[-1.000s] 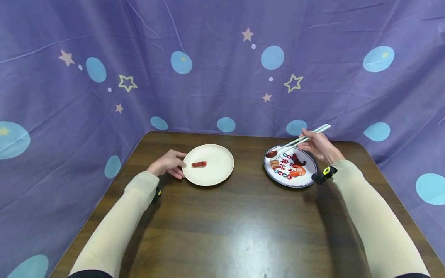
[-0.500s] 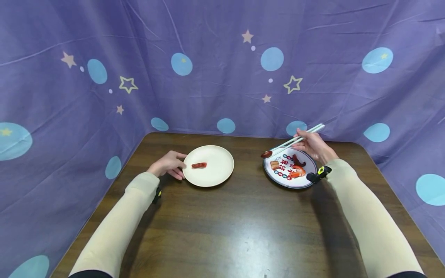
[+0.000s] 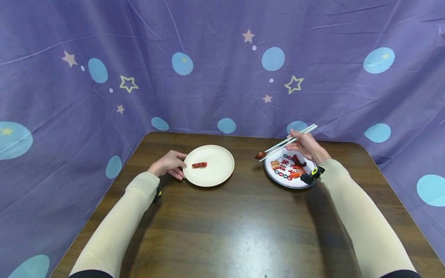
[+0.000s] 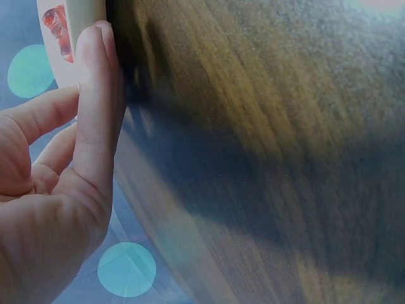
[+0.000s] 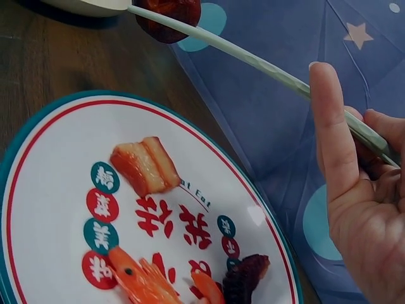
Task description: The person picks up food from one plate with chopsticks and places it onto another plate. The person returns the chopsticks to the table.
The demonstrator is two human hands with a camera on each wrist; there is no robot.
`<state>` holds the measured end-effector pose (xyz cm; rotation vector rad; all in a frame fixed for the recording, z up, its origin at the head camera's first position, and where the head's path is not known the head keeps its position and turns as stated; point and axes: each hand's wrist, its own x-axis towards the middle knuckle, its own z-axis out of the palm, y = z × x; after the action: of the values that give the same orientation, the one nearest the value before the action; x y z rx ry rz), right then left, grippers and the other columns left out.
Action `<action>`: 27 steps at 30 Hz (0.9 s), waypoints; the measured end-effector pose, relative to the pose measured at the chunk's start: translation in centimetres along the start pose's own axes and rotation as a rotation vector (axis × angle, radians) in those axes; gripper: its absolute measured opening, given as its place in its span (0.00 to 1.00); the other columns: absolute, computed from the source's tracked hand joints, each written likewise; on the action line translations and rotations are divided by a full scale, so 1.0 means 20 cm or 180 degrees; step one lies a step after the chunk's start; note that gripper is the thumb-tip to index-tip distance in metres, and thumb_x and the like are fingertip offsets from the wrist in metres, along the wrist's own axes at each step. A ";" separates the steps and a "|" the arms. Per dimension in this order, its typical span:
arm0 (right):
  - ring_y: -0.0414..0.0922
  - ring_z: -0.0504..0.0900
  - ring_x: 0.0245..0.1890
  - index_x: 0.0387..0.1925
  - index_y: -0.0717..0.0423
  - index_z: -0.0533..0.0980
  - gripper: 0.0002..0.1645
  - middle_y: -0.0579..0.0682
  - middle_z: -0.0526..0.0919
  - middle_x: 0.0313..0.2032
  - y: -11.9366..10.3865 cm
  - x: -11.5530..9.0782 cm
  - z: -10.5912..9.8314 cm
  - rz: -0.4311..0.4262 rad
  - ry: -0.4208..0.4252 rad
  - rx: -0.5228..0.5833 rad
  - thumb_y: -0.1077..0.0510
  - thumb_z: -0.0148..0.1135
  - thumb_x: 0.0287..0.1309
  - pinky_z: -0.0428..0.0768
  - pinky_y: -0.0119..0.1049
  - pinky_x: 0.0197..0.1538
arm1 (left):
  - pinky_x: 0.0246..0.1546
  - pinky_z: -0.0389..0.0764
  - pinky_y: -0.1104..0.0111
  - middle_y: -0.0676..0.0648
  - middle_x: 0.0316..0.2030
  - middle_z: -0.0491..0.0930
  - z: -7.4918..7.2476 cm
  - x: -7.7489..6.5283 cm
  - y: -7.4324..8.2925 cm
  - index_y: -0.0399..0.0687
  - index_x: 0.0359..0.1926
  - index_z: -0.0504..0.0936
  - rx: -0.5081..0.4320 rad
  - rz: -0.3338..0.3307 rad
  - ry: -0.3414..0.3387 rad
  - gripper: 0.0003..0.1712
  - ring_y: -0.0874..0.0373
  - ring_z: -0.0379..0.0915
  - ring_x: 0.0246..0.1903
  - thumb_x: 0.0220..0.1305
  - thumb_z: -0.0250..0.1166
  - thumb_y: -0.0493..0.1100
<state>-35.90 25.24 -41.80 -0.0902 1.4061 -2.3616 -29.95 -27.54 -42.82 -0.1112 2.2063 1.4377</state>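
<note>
Gripping two pale green chopsticks (image 3: 283, 142) with the curled fingers (image 5: 332, 120) of the right hand (image 3: 306, 146), open no wider than the sticks; pinching at their tips a glossy brown morsel (image 3: 260, 155), in the air just off the left edge of a printed plate (image 5: 50, 164). With the left hand (image 3: 170, 164), likewise nearly closed, holding the rim of a cream plate (image 3: 217, 172); can see a red piece (image 3: 199, 165) lying left of its middle. Probably partway through shifting food from printed plate to cream plate. Next seemingly calls for a level carry leftward under steady pressure, then lowering beside the red piece before parting the sticks. On the printed plate, can count a layered pork-like block (image 5: 145, 166), an orange shrimp (image 5: 145, 282) and a dark curved piece (image 5: 247, 278). Can read "Eat" beside the block, after half-hidden letters; can also find large red Chinese characters (image 5: 155, 215), partly covered, and teal and red roundels (image 5: 101, 235), two apparently reading 美 and 味. Farther out, find a wood-grain tabletop (image 3: 222, 231) and a purple curtain (image 3: 222, 85).
</note>
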 end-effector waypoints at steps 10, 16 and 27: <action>0.51 0.89 0.21 0.33 0.68 0.79 0.25 0.62 0.85 0.25 0.04 0.04 0.06 -0.0046 -0.0027 -0.0043 0.59 0.44 0.85 0.92 0.38 0.31 | 0.28 0.93 0.58 0.30 0.34 0.85 0.00 0.00 0.00 0.29 0.80 0.56 -0.0031 -0.0001 0.0002 0.40 0.49 0.86 0.22 0.69 0.57 0.26; 0.51 0.89 0.21 0.33 0.69 0.79 0.25 0.62 0.85 0.24 0.06 0.06 0.10 -0.0051 -0.0053 -0.0043 0.58 0.45 0.85 0.92 0.38 0.31 | 0.28 0.93 0.59 0.31 0.31 0.84 0.00 0.00 -0.01 0.30 0.80 0.56 -0.0032 0.0017 0.0020 0.40 0.50 0.86 0.21 0.70 0.57 0.26; 0.52 0.88 0.20 0.33 0.69 0.78 0.25 0.61 0.84 0.22 0.09 0.10 0.19 -0.0078 -0.0064 -0.0028 0.59 0.44 0.85 0.92 0.39 0.30 | 0.28 0.93 0.59 0.31 0.31 0.84 0.00 0.01 -0.01 0.30 0.80 0.57 -0.0004 -0.0002 0.0022 0.40 0.49 0.86 0.22 0.69 0.58 0.26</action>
<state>-36.28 20.58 -41.84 -0.1341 1.4139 -2.3678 -30.06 -27.63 -43.00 -0.1173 2.2107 1.4404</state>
